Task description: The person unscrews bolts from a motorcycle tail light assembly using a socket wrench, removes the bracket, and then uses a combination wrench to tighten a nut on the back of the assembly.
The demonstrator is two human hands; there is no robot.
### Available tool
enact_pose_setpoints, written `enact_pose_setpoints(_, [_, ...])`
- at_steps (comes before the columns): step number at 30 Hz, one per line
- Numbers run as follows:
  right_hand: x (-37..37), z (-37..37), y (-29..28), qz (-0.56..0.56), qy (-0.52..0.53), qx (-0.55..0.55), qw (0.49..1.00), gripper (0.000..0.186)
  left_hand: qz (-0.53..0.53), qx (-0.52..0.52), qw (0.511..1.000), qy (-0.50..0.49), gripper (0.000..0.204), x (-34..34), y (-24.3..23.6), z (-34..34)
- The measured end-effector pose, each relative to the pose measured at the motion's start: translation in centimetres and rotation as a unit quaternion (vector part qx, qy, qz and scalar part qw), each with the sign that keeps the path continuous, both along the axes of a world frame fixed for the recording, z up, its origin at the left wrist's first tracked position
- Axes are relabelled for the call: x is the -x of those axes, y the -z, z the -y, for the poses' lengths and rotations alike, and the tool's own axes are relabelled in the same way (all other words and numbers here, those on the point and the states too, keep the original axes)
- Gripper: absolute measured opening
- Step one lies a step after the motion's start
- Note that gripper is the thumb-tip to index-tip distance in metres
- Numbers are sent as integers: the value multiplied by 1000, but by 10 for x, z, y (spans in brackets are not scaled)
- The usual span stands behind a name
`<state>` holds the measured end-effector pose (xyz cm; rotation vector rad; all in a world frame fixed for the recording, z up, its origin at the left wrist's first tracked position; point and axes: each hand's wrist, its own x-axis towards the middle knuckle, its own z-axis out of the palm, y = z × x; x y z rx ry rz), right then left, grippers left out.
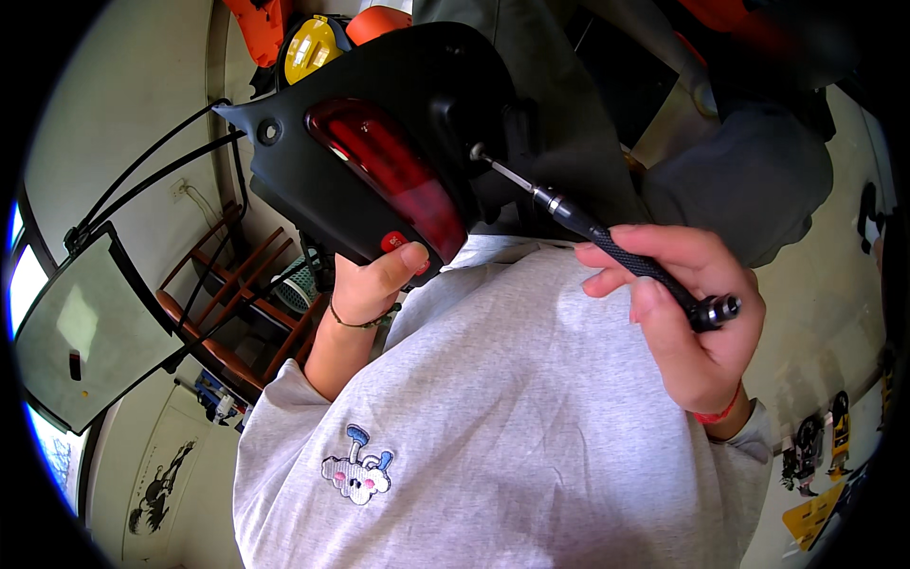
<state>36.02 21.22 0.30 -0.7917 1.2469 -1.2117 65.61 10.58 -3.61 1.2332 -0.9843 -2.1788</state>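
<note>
My left hand (368,284) grips the lower end of a black plastic tail light panel (294,185), its thumb pressed over a small round red piece below the long red lens (389,180). The panel is tilted and has a hole in its upper left corner. In my right hand (697,313) is a screwdriver (607,242) with a knurled black handle, held between thumb and fingers. Its metal shaft slants up left to the panel's right side. A small round silvery piece sits at the tip; whether it touches the panel I cannot tell.
Dark grey trouser legs (749,180) lie beyond my hands. Behind the panel show a yellow helmet-like thing (311,49) and orange pieces (261,28). To the left stand a wooden chair (223,327), a green basket (299,284) and a pale board on black rods (95,327).
</note>
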Motion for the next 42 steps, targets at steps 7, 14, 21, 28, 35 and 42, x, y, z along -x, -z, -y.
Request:
enact_pose_setpoints(7, [2, 5, 4, -22, -12, -1, 1000, 29, 108, 52, 993, -14, 21, 17, -11, 4])
enact_pose_setpoints(14, [8, 4, 2, -86, -65, -29, 994, 35, 133, 98, 984, 61, 20, 9, -7, 10])
enact_pose_setpoints(21, [0, -1, 21, -255, -113, 34, 960, 40, 170, 79, 980, 74, 22, 8, -8, 13])
enact_pose_setpoints(28, [3, -3, 40, -491, -168, 231, 823, 45, 278, -2, 951, 137, 33, 21, -12, 19])
enact_pose_setpoints(35, [7, -22, 34, 137, -78, -20, 987, 56, 247, 187, 939, 152, 28, 27, -10, 10])
enact_pose_setpoints(42, [-4, -42, 63, 18, -77, -67, 995, 49, 233, 559, 744, 283, 40, 25, -8, 10])
